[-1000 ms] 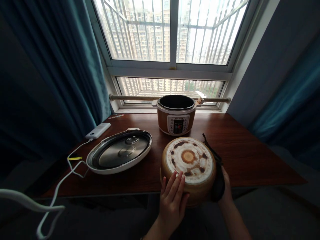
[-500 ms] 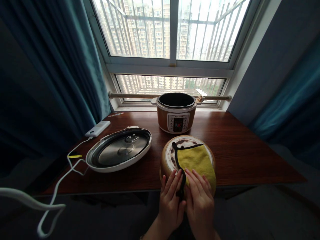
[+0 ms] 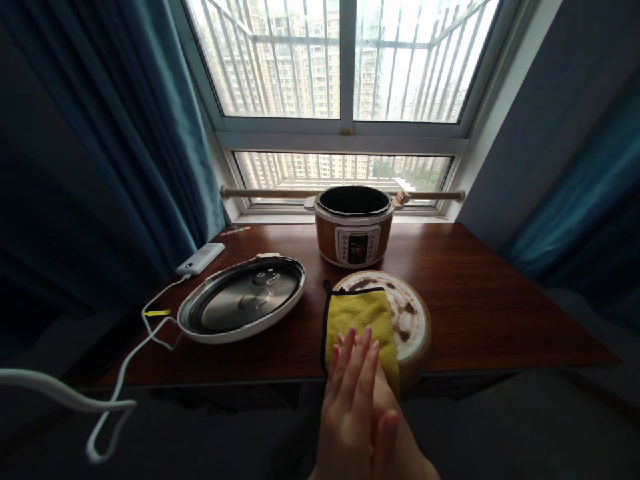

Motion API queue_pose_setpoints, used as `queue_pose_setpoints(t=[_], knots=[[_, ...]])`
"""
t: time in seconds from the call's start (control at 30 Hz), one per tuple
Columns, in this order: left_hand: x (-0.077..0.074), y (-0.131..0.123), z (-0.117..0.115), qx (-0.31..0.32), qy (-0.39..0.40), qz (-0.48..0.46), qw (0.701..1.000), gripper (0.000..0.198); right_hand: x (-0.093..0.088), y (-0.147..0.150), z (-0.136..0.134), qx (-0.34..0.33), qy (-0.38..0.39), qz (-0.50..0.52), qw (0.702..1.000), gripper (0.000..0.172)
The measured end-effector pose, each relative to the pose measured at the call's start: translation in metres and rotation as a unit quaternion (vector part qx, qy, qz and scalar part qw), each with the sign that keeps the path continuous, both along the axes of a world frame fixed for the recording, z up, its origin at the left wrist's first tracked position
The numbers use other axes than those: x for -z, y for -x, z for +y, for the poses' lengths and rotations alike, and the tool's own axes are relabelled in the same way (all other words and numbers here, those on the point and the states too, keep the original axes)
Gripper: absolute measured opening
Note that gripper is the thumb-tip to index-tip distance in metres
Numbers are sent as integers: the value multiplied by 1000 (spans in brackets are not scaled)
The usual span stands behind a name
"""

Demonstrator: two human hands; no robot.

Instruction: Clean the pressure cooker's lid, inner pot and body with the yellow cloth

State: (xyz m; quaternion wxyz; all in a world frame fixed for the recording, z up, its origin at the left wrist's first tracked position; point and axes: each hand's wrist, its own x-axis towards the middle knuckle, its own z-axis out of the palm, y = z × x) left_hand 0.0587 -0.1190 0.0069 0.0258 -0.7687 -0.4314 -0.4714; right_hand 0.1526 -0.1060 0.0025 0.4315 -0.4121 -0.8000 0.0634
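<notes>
A yellow cloth [image 3: 357,310] with black edging lies over the left part of a round tan object [image 3: 420,363]. Its flat white top carries brown stains, and its kind I cannot make out. My left hand [image 3: 347,407] is open, fingers stretched out, resting across my right hand. Beneath it, my right hand [image 3: 395,427] lies flat against the cloth. Its fingers are mostly covered by the left, with a fingertip showing. Just behind stands an electric cooker [image 3: 327,240] with its top off and a dark inside. To the left lies a round lid [image 3: 235,337], its metal inner side facing up.
A white power bank [image 3: 203,257] sits at the table's left with a white cable [image 3: 123,373] hanging over the front edge. The dark red wooden table [image 3: 480,300] stands against a barred window [image 3: 350,60]. Blue curtains [image 3: 165,133] hang at both sides.
The cloth has moved left over the stained top, baring its right side. My left hand has gone from beside my right hand to on top of it.
</notes>
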Motion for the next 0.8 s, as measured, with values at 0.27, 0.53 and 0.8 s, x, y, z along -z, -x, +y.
queue_pose_setpoints(t=[0.27, 0.53, 0.8], knots=[[27, -30, 20, -76, 10, 78, 994, 46, 28, -59, 15, 217, 8, 172, 961, 38], [13, -8, 44, -10, 40, 120, 992, 41, 51, -71, 31, 145, -63, 37, 987, 49], [-17, 3, 103, 107, 153, 195, 963, 38, 58, -73, 35, 102, -83, 52, 990, 46]])
